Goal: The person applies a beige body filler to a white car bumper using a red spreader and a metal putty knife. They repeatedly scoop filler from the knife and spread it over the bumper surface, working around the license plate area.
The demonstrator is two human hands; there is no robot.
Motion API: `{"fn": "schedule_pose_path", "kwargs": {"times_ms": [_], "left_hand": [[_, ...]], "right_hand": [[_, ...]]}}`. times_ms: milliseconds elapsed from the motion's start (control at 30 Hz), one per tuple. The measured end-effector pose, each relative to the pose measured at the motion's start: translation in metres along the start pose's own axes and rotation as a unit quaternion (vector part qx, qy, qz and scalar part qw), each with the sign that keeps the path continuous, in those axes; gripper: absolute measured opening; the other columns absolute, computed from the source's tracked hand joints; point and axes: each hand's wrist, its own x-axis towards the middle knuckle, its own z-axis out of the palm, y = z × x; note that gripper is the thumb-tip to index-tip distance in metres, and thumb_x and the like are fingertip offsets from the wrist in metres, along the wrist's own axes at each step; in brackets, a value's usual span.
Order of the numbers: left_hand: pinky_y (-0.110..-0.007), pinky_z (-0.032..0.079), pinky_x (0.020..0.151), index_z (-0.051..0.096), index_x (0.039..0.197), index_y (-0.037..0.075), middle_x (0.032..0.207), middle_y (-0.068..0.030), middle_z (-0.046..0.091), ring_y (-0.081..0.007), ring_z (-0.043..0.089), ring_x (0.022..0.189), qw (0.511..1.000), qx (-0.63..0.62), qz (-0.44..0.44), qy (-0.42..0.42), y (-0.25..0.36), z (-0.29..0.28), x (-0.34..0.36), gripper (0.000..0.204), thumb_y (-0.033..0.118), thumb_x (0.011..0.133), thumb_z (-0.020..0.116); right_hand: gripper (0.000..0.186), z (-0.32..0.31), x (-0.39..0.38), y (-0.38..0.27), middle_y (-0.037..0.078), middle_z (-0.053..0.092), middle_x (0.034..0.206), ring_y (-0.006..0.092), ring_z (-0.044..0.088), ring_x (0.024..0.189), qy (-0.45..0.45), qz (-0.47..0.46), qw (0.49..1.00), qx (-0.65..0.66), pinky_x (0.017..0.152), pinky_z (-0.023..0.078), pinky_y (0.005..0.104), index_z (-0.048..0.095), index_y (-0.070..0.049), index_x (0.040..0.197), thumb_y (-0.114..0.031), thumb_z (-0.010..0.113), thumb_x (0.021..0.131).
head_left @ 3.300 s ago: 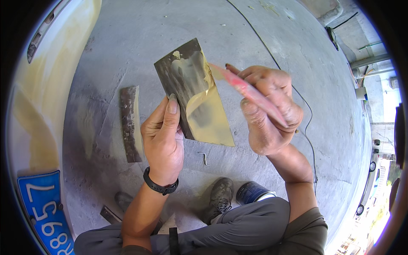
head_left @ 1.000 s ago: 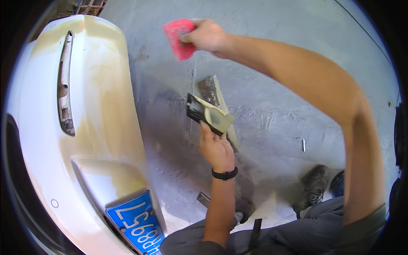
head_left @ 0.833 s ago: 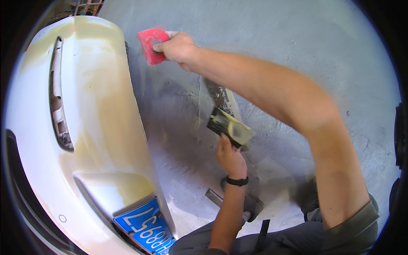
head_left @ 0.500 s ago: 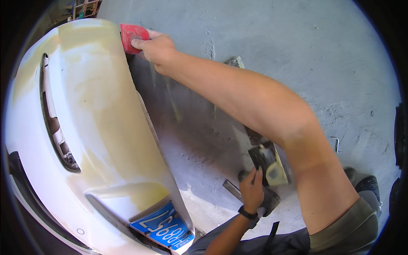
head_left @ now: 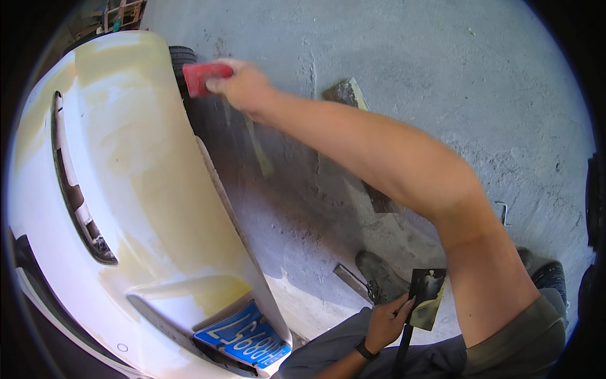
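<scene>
My right hand point(head_left: 243, 88) grips a red flexible spreader point(head_left: 201, 77), slightly blurred, at the far upper edge of a white car bumper point(head_left: 158, 158) patched with yellowish filler, beside a black tyre point(head_left: 182, 55). Whether the spreader touches the bodywork I cannot tell. Low at the right, my left hand point(head_left: 391, 316) holds a dark metal plate point(head_left: 427, 298) smeared with pale yellow putty, over my legs.
A long dark blade point(head_left: 344, 95) lies on the concrete floor point(head_left: 442, 76), partly hidden by my right arm. A narrow bar point(head_left: 352, 283) lies near my shoe point(head_left: 379, 271); a bent metal rod point(head_left: 504, 213) is at the right. The bumper carries a blue number plate point(head_left: 243, 335).
The red spreader moved from over the metal plate to the bumper's upper edge, then slightly lower and right. My left hand dropped toward my legs with the plate. The view turned toward the car.
</scene>
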Motion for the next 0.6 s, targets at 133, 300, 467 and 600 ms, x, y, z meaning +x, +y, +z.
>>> {"fn": "schedule_pose_path", "kwargs": {"times_ms": [133, 300, 467, 600], "left_hand": [[-0.025, 0.049, 0.063, 0.070, 0.129, 0.005, 0.075, -0.0149, 0.070, -0.0024, 0.056, 0.071, 0.999, 0.034, 0.000, -0.023, 0.005, 0.003, 0.000, 0.029, 0.017, 0.103, 0.065], [-0.031, 0.050, 0.064, 0.069, 0.128, 0.005, 0.082, -0.0238, 0.068, -0.0109, 0.060, 0.067, 0.997, -0.009, -0.019, -0.075, 0.001, 0.009, -0.001, 0.028, 0.017, 0.103, 0.063], [-0.034, 0.049, 0.060, 0.068, 0.129, 0.006, 0.079, -0.0272, 0.064, -0.0255, 0.066, 0.060, 0.996, 0.066, -0.004, -0.061, -0.005, 0.013, 0.000, 0.030, 0.018, 0.102, 0.064], [-0.034, 0.049, 0.060, 0.069, 0.128, 0.006, 0.080, -0.0287, 0.063, -0.0333, 0.067, 0.062, 0.997, 0.061, 0.016, -0.047, 0.002, 0.013, 0.003, 0.030, 0.019, 0.102, 0.065]], "right_hand": [[0.036, 0.007, 0.023, -0.014, 0.006, 0.069, 0.115, 0.0176, 0.063, 0.108, 0.019, 0.002, 0.983, 0.181, 0.094, 0.050, 0.0317, 0.065, -0.006, 0.132, 0.000, 0.065, 0.096], [0.032, 0.011, 0.032, -0.023, 0.005, 0.069, 0.116, 0.0155, 0.060, 0.109, 0.040, -0.014, 0.995, 0.094, 0.093, 0.048, 0.0285, 0.070, -0.006, 0.126, 0.002, 0.064, 0.096], [0.025, 0.014, 0.021, -0.029, 0.003, 0.072, 0.106, 0.0116, 0.059, 0.098, 0.013, -0.038, 0.999, -0.001, 0.083, 0.047, 0.0253, 0.076, -0.006, 0.115, 0.001, 0.065, 0.094], [0.024, 0.007, -0.010, -0.020, 0.000, 0.073, 0.102, 0.0101, 0.059, 0.092, -0.024, -0.012, 0.999, -0.031, 0.081, 0.046, 0.0260, 0.077, -0.008, 0.111, -0.001, 0.067, 0.091]]}}
